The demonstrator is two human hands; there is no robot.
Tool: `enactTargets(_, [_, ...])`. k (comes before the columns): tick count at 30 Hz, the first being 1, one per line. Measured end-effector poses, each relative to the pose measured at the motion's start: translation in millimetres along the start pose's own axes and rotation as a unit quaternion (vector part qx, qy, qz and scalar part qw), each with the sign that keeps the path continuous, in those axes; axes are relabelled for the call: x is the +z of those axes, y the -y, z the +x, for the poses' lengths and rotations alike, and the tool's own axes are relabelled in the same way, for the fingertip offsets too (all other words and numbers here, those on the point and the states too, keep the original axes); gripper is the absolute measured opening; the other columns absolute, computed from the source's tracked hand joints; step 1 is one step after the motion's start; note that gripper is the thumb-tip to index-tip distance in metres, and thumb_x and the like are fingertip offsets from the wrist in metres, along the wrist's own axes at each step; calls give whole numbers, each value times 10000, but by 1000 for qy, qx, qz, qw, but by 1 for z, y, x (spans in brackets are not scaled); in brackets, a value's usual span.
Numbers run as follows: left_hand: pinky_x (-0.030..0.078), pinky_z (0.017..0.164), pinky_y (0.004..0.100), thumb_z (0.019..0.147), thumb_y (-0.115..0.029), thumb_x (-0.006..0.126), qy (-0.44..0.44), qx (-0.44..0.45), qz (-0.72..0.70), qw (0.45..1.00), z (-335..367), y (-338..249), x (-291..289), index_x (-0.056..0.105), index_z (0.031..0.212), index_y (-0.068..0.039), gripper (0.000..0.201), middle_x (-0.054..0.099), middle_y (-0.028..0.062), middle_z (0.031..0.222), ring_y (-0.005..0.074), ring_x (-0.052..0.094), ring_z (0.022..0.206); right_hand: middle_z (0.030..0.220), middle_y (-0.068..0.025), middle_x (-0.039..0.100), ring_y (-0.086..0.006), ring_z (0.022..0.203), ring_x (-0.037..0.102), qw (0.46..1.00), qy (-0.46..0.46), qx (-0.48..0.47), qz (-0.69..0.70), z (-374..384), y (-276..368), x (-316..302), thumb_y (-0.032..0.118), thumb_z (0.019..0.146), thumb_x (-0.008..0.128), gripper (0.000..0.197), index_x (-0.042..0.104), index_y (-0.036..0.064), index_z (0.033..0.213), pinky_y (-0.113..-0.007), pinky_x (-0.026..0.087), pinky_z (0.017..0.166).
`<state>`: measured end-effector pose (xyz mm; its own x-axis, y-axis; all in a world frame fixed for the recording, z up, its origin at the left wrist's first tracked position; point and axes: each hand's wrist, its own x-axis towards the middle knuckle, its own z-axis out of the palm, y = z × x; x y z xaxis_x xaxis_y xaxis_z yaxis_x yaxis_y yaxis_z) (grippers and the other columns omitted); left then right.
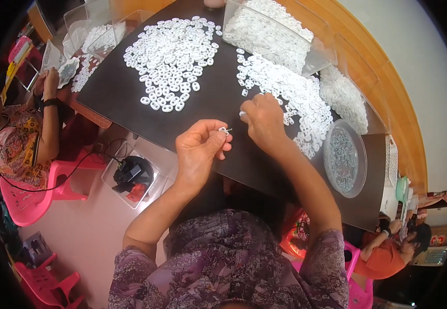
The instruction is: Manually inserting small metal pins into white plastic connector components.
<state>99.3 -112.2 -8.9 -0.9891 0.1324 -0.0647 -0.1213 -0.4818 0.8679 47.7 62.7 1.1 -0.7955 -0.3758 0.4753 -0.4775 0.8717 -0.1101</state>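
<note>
Over the near edge of the dark table, my left hand (pixel 200 149) pinches a small white plastic piece (pixel 224 131) between thumb and fingers. A thin metal screw or pin pokes out of that piece. To its right, my right hand (pixel 263 121) is closed, with a bit of white plastic (pixel 242 114) showing at its fingertips. Just beyond the right hand spreads a pile of small white pieces (pixel 285 82). Further left lies a pile of white oval pieces (pixel 172 56), each with two holes. A round clear tray (pixel 360 177) of small metal screws stands right of my right forearm.
A clear bin (pixel 233 36) heaped with white pieces stands at the back, with a bag of white pieces (pixel 343 95) beside it. One person (pixel 22 134) sits at left, another (pixel 388 255) at lower right. A clear box (pixel 130 177) and pink chairs (pixel 27 198) stand below the table.
</note>
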Motion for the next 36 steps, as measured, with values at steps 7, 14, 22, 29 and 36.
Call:
enactTargets(7, [460, 532, 206, 869, -52, 592, -2, 4, 39, 999, 1, 0, 1, 602, 955, 35, 122, 644, 93, 801, 101, 592, 641, 763, -76, 606, -210, 736, 569, 982, -2, 54, 179, -8, 6, -14, 45, 740, 661, 111, 653, 49, 850, -296, 435, 648])
enactTargets(14, [434, 536, 177, 877, -67, 583, 26, -17, 25, 999, -4, -1, 11, 597, 987, 24, 143, 629, 61, 807, 70, 572, 655, 797, -39, 658, -70, 666, 562, 793, 17, 284, 539, -25, 19, -33, 67, 802, 654, 134, 663, -11, 910, -194, 422, 600])
enactTargets(22, [431, 527, 174, 883, -71, 578, 35, -28, 39, 998, -10, 0, 23, 594, 977, 25, 135, 625, 51, 794, 61, 567, 649, 766, -42, 659, -67, 669, 563, 730, -9, 318, 605, -35, 26, -39, 78, 798, 654, 154, 668, 0, 929, -185, 407, 597])
enactTargets(29, [424, 514, 169, 881, -58, 568, 29, -23, 74, 997, -13, 0, 24, 595, 955, 27, 116, 622, 42, 784, 55, 563, 638, 776, -42, 659, -70, 684, 570, 745, -5, 320, 585, -38, 29, -38, 65, 800, 648, 146, 667, -5, 927, -187, 417, 608])
enactTargets(36, [442, 507, 181, 865, -35, 586, 10, -28, 67, 997, -14, 2, 23, 599, 944, 45, 114, 633, 69, 775, 80, 577, 612, 822, -62, 664, -99, 768, 605, 769, 1, 324, 552, -38, 34, -39, 2, 793, 640, 141, 663, -26, 929, -227, 481, 725])
